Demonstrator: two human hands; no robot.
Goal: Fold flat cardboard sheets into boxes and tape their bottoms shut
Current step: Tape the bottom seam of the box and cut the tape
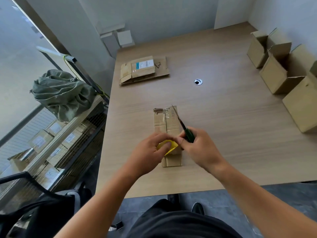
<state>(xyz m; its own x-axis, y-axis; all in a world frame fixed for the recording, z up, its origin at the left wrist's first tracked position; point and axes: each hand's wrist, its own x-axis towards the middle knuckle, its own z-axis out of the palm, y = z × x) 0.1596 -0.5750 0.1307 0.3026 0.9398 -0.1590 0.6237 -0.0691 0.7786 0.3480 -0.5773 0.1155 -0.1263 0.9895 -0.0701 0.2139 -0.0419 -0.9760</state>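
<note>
A small cardboard box [165,122] lies on the wooden table [223,117] in front of me, its bottom flaps closed with clear tape along the seam. My left hand [151,152] grips a yellow tape roll [169,146] against the near end of the box. My right hand [197,145] holds green-handled scissors [184,128], blades pointing away over the box's right edge. A stack of flat cardboard sheets [145,70] lies farther back on the table.
Several folded open boxes [281,71] stand along the table's right edge. A cable grommet [198,81] sits mid-table. Left of the table are a wire shelf with a green sack [63,93] and a mesh chair [22,191].
</note>
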